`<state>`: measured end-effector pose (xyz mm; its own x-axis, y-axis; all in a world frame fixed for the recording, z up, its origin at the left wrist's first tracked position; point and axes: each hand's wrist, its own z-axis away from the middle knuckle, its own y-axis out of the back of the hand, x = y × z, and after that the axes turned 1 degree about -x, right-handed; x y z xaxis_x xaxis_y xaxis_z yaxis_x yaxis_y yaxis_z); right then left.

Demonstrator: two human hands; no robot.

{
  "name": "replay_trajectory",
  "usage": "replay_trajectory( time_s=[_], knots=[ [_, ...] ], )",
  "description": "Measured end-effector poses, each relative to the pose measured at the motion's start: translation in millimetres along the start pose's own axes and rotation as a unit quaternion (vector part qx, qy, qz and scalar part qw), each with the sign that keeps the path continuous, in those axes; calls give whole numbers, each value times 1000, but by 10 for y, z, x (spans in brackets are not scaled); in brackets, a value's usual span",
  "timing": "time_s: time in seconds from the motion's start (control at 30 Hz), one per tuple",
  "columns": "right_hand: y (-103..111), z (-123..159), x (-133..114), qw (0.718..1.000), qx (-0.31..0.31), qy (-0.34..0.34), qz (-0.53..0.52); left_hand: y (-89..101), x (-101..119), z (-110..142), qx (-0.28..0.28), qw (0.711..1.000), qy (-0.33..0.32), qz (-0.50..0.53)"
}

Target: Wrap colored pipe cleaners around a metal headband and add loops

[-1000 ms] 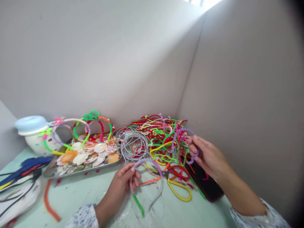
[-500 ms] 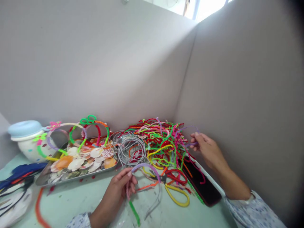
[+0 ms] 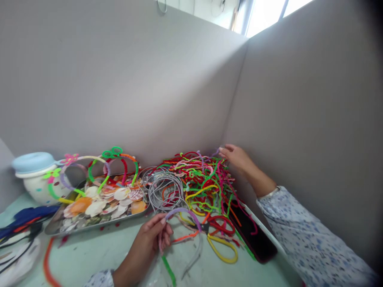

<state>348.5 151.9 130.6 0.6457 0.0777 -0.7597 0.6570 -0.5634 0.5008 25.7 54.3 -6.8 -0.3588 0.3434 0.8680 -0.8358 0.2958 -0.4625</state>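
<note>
My left hand [image 3: 150,241] pinches a headband [image 3: 183,212] near its top left. Purple, pink and green fuzzy wrapping covers part of the band, and its right leg is bare grey. At the far right of a tangled pile of coloured pipe cleaners [image 3: 194,173], my right hand [image 3: 238,158] has its thumb and fingertips together on a purple pipe cleaner [image 3: 216,152]. How much of that piece lies within the pile cannot be made out. Behind the headband are scissors [image 3: 223,248] with one red and one yellow handle loop.
A metal tray [image 3: 98,225] of shells carries several finished fuzzy headbands [image 3: 124,169]. Coiled grey wire [image 3: 166,193] sits beside it. A dark phone [image 3: 260,243] lies right, a blue-lidded jar [image 3: 37,177] left. Grey partitions [image 3: 119,79] enclose the table [image 3: 116,249].
My right hand has moved up and left to the back of the pile with the purple pipe cleaner. My left hand keeps the headband nearly where it was. The view has tilted slightly upward.
</note>
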Motion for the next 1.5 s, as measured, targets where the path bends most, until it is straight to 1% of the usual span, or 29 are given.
replay_trajectory(
  time_s=[0.1, 0.23, 0.37, 0.47, 0.53, 0.8, 0.9, 1.07, 1.2, 1.33, 1.43, 1.5],
  knots=[
    [-12, -10, -62, 993, -6, 45, 107, -2, 0, 1, 0, 1000, 0, 4],
    [-38, 125, -114, 973, -41, 112, 197, -16, 18, 20, -4, 1000, -6, 4],
    [-120, 315, -103, 952, -117, 152, 237, -26, 36, 39, -6, 1000, -6, 12],
    [-176, 425, -56, 942, -169, 157, 243, -22, 40, 44, -5, 1000, -5, 13],
    [-192, 462, -8, 941, -183, 151, 239, -14, 38, 43, -9, 1000, -6, 14],
    [-145, 388, 209, 964, -170, 105, 174, 7, 38, 35, -21, 999, -14, 27],
    [-145, 388, 209, 973, -166, 82, 136, -1, 48, 43, -19, 999, -11, 31],
    [-153, 438, 122, 985, -161, 25, 60, -36, 74, 61, -8, 1000, -9, 26],
    [-123, 472, 90, 981, -191, -24, 1, -53, 89, 65, -5, 1000, -5, 28],
    [-77, 489, 97, 973, -215, -53, -57, -56, 92, 66, -7, 999, -6, 34],
    [-44, 491, 90, 968, -220, -61, -102, -56, 92, 72, -3, 999, -6, 38],
    [-25, 484, 86, 968, -209, -62, -124, -55, 92, 77, -2, 999, -5, 39]
  ],
)
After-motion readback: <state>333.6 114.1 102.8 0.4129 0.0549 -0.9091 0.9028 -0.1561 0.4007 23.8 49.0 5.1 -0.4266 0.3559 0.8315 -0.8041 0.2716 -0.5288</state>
